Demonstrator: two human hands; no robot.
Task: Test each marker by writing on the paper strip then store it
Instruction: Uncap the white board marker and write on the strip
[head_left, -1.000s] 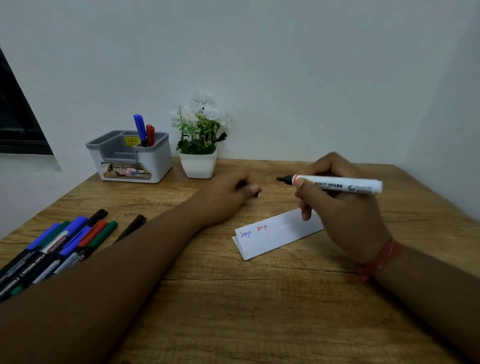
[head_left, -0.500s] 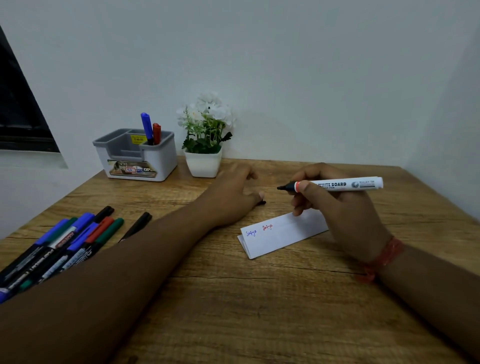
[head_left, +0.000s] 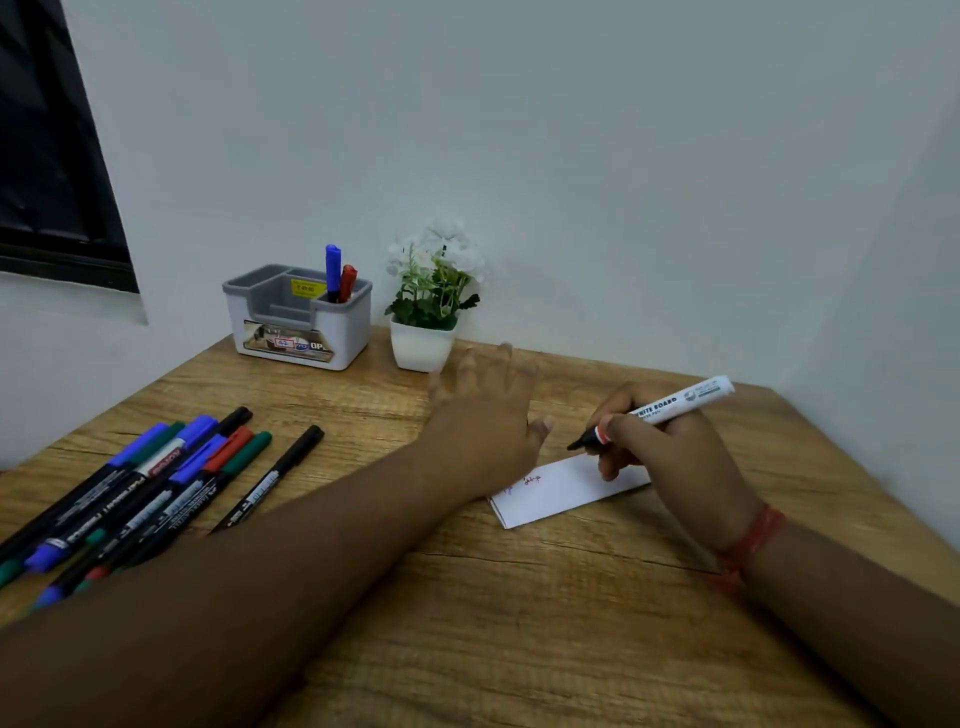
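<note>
right hand grips uncapped white whiteboard marker, tip poised above folded white paper strip on wooden bench | left hand fingers spread, empty, probably steadying strip

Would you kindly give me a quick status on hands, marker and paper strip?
Right hand grips whiteboard marker, uncapped, tip just above paper strip. Left hand open, blurred, beside strip's left end. Nothing on the strip's blank part.
</note>
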